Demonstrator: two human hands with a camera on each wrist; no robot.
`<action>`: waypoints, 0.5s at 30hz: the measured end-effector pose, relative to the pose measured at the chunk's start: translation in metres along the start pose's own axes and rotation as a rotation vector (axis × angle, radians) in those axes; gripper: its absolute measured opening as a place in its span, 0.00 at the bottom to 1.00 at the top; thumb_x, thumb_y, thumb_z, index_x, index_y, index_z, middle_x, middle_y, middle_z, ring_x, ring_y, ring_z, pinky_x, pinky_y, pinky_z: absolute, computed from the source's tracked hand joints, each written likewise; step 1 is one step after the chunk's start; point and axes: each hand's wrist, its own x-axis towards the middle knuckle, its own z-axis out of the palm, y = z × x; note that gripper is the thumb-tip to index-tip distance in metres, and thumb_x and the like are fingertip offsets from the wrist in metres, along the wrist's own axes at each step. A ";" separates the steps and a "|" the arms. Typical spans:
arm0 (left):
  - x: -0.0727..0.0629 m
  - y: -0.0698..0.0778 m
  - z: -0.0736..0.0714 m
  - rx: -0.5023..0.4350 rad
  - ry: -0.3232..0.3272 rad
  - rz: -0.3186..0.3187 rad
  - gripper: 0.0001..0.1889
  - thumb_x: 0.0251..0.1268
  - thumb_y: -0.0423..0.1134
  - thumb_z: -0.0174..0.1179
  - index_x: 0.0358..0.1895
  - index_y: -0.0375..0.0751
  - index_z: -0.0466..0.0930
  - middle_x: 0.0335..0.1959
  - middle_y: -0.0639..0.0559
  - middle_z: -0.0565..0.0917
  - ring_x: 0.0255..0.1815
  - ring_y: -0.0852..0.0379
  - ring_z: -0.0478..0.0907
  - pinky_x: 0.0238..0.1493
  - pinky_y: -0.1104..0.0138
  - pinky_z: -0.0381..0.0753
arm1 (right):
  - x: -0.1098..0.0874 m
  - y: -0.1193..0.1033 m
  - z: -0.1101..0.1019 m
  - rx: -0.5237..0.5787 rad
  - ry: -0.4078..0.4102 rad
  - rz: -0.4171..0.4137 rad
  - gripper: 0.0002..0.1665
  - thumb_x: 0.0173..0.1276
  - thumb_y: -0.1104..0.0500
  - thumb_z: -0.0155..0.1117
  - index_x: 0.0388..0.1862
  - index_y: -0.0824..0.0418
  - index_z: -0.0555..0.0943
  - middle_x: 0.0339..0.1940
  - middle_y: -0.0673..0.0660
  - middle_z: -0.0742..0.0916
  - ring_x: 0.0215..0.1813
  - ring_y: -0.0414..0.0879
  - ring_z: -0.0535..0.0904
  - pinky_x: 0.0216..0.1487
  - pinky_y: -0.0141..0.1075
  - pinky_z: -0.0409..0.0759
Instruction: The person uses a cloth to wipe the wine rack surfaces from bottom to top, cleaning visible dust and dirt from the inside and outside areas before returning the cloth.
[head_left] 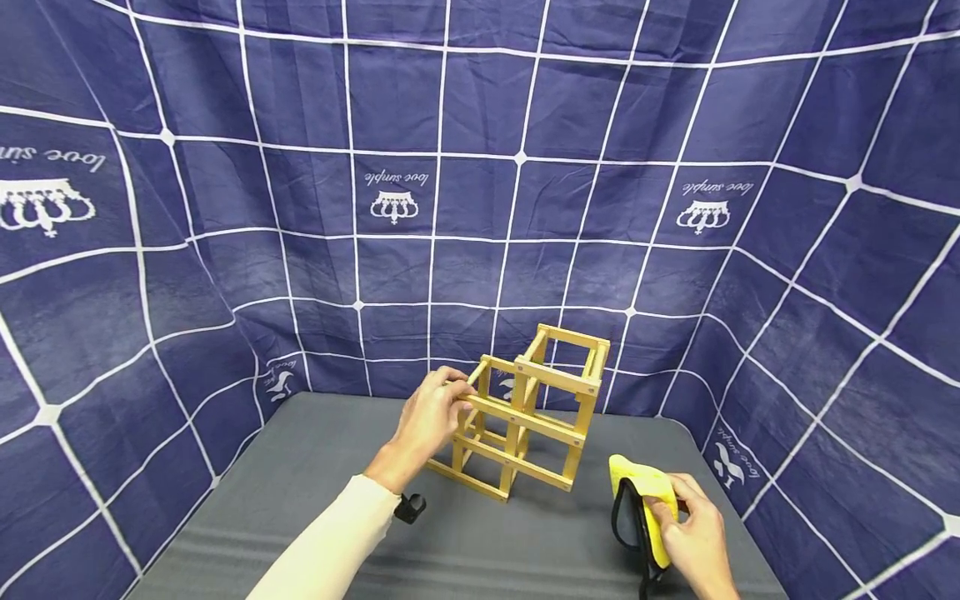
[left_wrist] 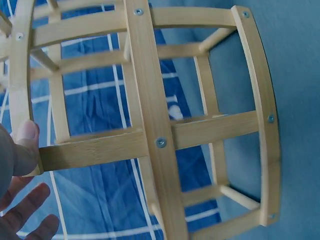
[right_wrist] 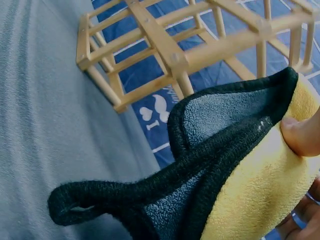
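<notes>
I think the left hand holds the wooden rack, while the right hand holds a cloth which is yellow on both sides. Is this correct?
Not quite: the cloth is yellow on one side only; its other side is grey-blue, as the right wrist view shows. The rest is right.

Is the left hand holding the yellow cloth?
No, the right hand holds the yellow cloth, while the left hand grips the wooden rack.
</notes>
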 end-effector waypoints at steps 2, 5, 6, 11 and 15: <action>-0.002 -0.007 -0.004 0.009 0.027 -0.027 0.09 0.67 0.34 0.82 0.48 0.46 0.98 0.59 0.47 0.92 0.59 0.42 0.90 0.56 0.47 0.93 | -0.002 0.000 0.004 -0.007 -0.007 0.006 0.20 0.62 0.77 0.84 0.48 0.60 0.96 0.47 0.54 0.94 0.44 0.25 0.81 0.48 0.16 0.77; -0.007 -0.011 -0.009 0.001 0.079 -0.058 0.10 0.68 0.33 0.83 0.50 0.46 0.97 0.61 0.44 0.91 0.60 0.39 0.90 0.54 0.44 0.93 | -0.004 -0.001 0.009 -0.010 -0.021 0.010 0.20 0.62 0.77 0.84 0.49 0.59 0.96 0.47 0.54 0.94 0.44 0.25 0.81 0.48 0.17 0.77; -0.009 -0.009 -0.010 -0.009 0.099 -0.056 0.10 0.69 0.33 0.83 0.50 0.46 0.97 0.60 0.44 0.91 0.59 0.39 0.90 0.53 0.44 0.93 | -0.006 -0.001 0.011 -0.012 -0.026 0.012 0.20 0.62 0.76 0.84 0.49 0.59 0.96 0.47 0.53 0.94 0.44 0.25 0.81 0.48 0.17 0.77; -0.021 0.030 -0.007 -0.053 0.240 0.115 0.08 0.68 0.38 0.85 0.43 0.49 0.94 0.48 0.52 0.88 0.48 0.51 0.89 0.46 0.56 0.93 | -0.009 -0.001 0.019 0.001 -0.035 0.019 0.18 0.63 0.75 0.85 0.49 0.59 0.96 0.47 0.54 0.94 0.45 0.25 0.82 0.48 0.16 0.78; -0.025 0.080 0.003 -0.030 0.210 0.214 0.13 0.67 0.48 0.88 0.47 0.52 0.94 0.47 0.56 0.88 0.46 0.56 0.89 0.44 0.64 0.92 | -0.007 -0.006 0.027 0.032 -0.024 0.044 0.17 0.64 0.75 0.84 0.51 0.63 0.96 0.47 0.57 0.94 0.47 0.21 0.81 0.51 0.11 0.78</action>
